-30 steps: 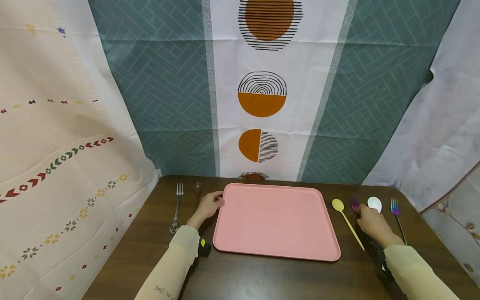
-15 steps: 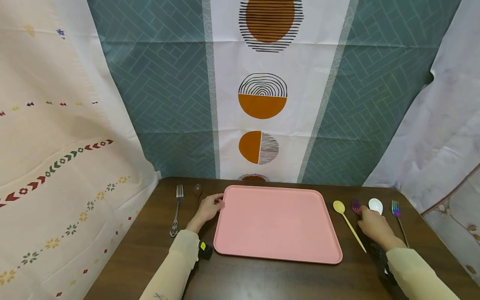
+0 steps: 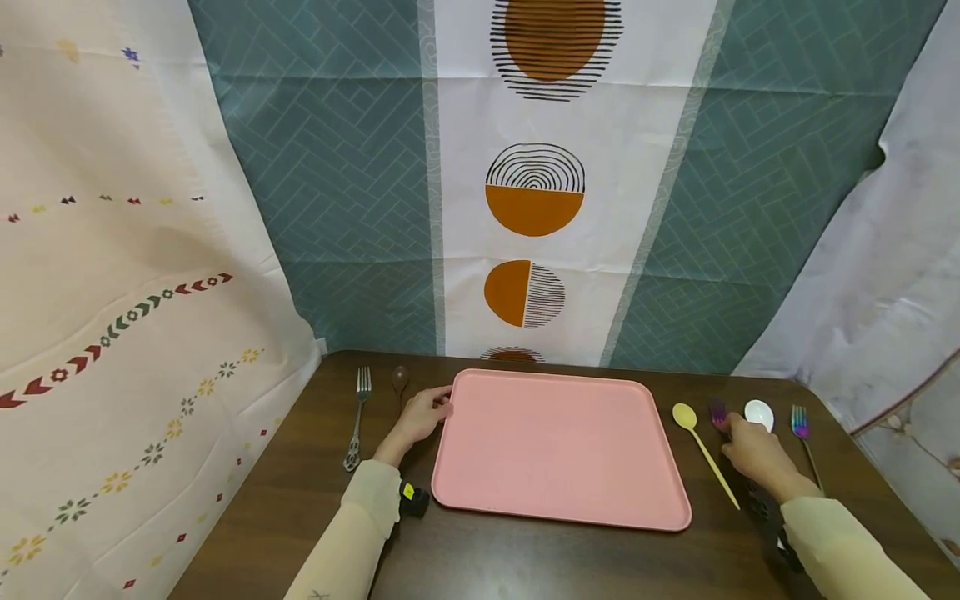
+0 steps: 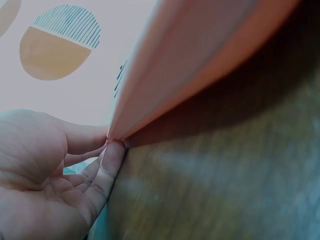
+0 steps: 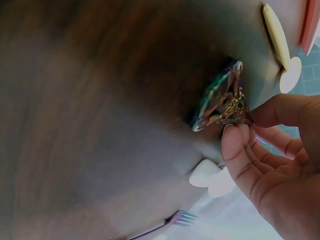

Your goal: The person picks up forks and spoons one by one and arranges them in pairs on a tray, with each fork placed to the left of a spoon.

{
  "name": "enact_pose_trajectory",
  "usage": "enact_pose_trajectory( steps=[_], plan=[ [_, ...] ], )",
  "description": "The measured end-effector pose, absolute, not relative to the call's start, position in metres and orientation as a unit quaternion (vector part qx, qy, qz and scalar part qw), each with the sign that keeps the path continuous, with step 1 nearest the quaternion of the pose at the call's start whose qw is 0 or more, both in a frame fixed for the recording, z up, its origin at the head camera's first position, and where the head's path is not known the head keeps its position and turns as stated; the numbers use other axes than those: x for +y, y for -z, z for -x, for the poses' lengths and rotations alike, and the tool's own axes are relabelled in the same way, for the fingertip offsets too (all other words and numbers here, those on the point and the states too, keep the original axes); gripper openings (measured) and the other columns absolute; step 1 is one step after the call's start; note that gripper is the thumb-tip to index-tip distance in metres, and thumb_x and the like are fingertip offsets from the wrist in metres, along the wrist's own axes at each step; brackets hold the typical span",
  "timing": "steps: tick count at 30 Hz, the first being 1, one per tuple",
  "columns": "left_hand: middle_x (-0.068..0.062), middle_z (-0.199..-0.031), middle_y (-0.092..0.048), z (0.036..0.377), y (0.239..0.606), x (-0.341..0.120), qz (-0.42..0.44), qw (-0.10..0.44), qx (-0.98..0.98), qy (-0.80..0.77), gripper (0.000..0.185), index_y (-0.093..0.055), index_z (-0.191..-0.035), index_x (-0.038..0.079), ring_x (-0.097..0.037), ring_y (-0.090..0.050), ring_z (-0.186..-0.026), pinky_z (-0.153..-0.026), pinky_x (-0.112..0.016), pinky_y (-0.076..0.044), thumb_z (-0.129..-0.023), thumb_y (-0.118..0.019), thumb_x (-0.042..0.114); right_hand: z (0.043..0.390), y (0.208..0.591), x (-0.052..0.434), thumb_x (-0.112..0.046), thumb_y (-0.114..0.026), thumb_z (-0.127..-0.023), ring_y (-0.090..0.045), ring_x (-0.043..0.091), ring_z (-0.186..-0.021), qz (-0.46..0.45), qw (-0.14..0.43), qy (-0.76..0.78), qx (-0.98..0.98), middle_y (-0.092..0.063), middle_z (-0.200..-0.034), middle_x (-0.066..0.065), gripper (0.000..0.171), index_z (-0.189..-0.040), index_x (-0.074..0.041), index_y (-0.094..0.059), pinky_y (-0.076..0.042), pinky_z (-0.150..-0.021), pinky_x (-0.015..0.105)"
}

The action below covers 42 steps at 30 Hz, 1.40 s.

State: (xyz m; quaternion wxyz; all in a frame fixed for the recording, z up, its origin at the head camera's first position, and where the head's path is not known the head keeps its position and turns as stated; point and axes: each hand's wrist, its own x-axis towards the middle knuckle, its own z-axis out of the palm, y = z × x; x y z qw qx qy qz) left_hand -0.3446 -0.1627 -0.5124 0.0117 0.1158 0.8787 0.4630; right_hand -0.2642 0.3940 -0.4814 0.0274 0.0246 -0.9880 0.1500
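Observation:
A pink rectangular tray (image 3: 562, 454) lies in the middle of the brown table. At its left edge my left hand (image 3: 420, 415) pinches the rim between thumb and fingers, as the left wrist view shows with the tray's side (image 4: 165, 75) rising from the fingertips. Right of the tray, my right hand (image 3: 756, 454) pinches a purple iridescent fork (image 3: 717, 412) with its tines pointing away. The fork's ornate handle end (image 5: 220, 100) faces the camera in the right wrist view; fingers hide its middle. A white spoon (image 3: 759, 412) lies just right of that hand, partly covered by it.
Between tray and right hand is a yellow spoon (image 3: 684, 415). A rainbow-coloured fork (image 3: 801, 423) lies farthest right. Beyond the left hand are a silver fork (image 3: 363, 387) and a dark brown spoon (image 3: 400, 379). Patterned cloths (image 3: 360, 183) hang behind and beside the table.
The head view has shifted slightly, so everything sits a little farther right in it. Both hands keep their places at the tray and the fork.

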Motion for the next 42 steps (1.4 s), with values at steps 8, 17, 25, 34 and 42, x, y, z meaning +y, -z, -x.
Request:
enact_pose_trajectory(
  steps=[8,17,25,34,42],
  plan=[
    [-0.01,-0.103,-0.066,0.346,0.511,-0.161,-0.115,0.007,0.884,-0.453,0.043,-0.059,-0.142,-0.005,-0.025,-0.062,-0.097,-0.082,-0.038,-0.054,-0.1,-0.062,0.004,0.265,0.48,0.4,-0.001,-0.07,-0.082,-0.063,0.043,-0.074,-0.033,0.031,-0.162,-0.986,-0.065,-0.087,0.031,0.028,-0.101,0.014,-0.057,-0.049,-0.067,0.062],
    [-0.012,-0.099,-0.065,0.343,0.514,-0.168,-0.159,-0.012,0.869,-0.468,0.043,-0.061,-0.138,-0.007,-0.025,-0.062,-0.091,-0.077,-0.036,-0.055,-0.098,-0.061,0.007,0.273,0.47,0.403,-0.003,-0.07,-0.082,-0.059,0.033,-0.066,-0.03,0.037,-0.197,-0.979,-0.065,-0.082,0.027,0.029,-0.102,0.017,-0.061,-0.051,-0.063,0.051],
    [-0.011,-0.1,-0.066,0.345,0.514,-0.166,-0.144,-0.009,0.877,-0.459,0.043,-0.06,-0.139,-0.007,-0.026,-0.063,-0.093,-0.079,-0.037,-0.054,-0.098,-0.062,0.005,0.277,0.464,0.399,-0.002,-0.07,-0.082,-0.057,0.025,-0.059,-0.038,0.051,-0.21,-0.976,-0.062,-0.068,0.012,0.032,-0.104,0.018,-0.06,-0.048,-0.058,0.042],
    [-0.009,-0.1,-0.066,0.346,0.515,-0.161,-0.122,-0.003,0.882,-0.456,0.042,-0.06,-0.14,-0.006,-0.023,-0.062,-0.093,-0.08,-0.038,-0.054,-0.099,-0.063,0.002,0.28,0.454,0.391,-0.005,-0.068,-0.086,-0.055,0.021,-0.056,-0.035,0.051,-0.219,-0.974,-0.06,-0.069,0.007,0.034,-0.11,0.018,-0.059,-0.044,-0.058,0.038],
    [-0.009,-0.101,-0.065,0.347,0.515,-0.161,-0.118,-0.001,0.882,-0.455,0.042,-0.06,-0.14,-0.006,-0.023,-0.061,-0.093,-0.079,-0.036,-0.053,-0.1,-0.063,0.003,0.286,0.443,0.374,-0.006,-0.066,-0.09,-0.056,0.016,-0.044,-0.022,0.024,-0.248,-0.968,-0.06,-0.065,0.004,0.038,-0.117,0.018,-0.056,-0.045,-0.054,0.036]
  ],
)
